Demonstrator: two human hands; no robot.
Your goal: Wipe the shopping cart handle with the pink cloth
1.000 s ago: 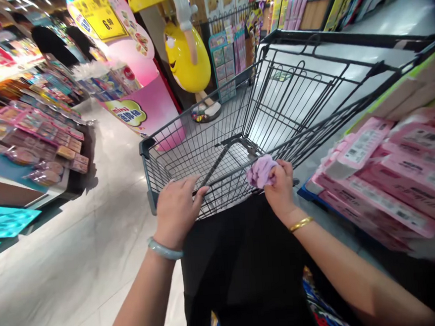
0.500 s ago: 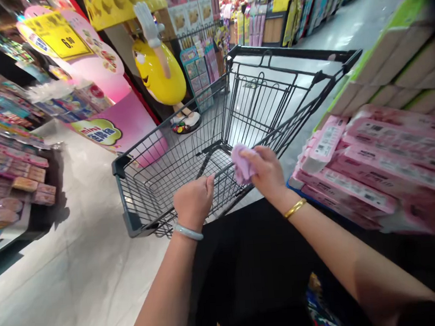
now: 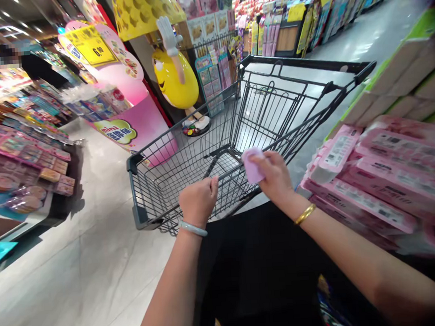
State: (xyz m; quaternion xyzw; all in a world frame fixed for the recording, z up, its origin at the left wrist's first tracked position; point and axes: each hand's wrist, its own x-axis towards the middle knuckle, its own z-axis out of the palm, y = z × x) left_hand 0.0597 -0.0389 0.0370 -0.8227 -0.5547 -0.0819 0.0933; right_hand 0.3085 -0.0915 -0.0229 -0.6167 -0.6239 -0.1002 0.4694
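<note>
The right hand (image 3: 275, 176) pinches a lilac cloth (image 3: 253, 168) between thumb and fingers, just right of the middle of the frame. The cloth looks folded into a small flat pad and lies over the near rail (image 3: 230, 176) of a black wire shopping cart (image 3: 141, 214) as seen from above; whether it presses on the rail or hangs just in front of it is hard to tell from this angle. The left hand (image 3: 196, 199) is clenched, seemingly around the same rail, to the left of the cloth, with the thumb side turned toward it.

As to progress, the cloth is in hand and at the near side of the cart, so the work there seems to be under way. Nothing on the bars separates a finished stretch from an unfinished one, so how much is left cannot be judged. The handle bar (image 3: 307, 62), at the upper right of the cart, has neither hand at it, and the far side is likewise out of contact.

Pink packs (image 3: 386, 181) are stacked at the right of the frame. A yellow figure (image 3: 178, 81) and a pink display (image 3: 140, 123) stand beyond the cart, toward the upper left.
</note>
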